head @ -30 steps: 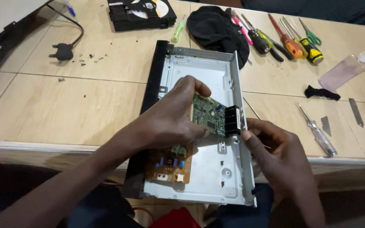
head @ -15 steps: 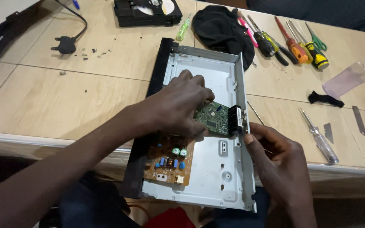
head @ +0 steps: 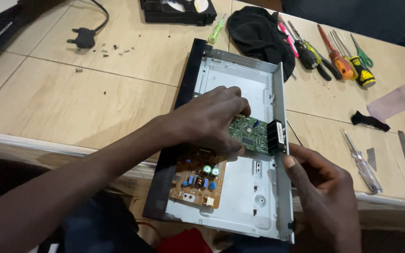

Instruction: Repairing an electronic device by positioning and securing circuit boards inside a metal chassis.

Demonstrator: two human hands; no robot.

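Holding the green board [head: 251, 135] over the metal case [head: 240, 93], the left hand [head: 207, 119] is pinching it while the right hand [head: 322, 187] is gripping its black end, brown board [head: 198, 180] still inside.

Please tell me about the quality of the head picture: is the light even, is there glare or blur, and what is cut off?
Head view: soft, even light, weak shadows; mild glare on the metal chassis; the green circuit board between left hand and right hand is sharp; the disc drive is cut off at the top edge.
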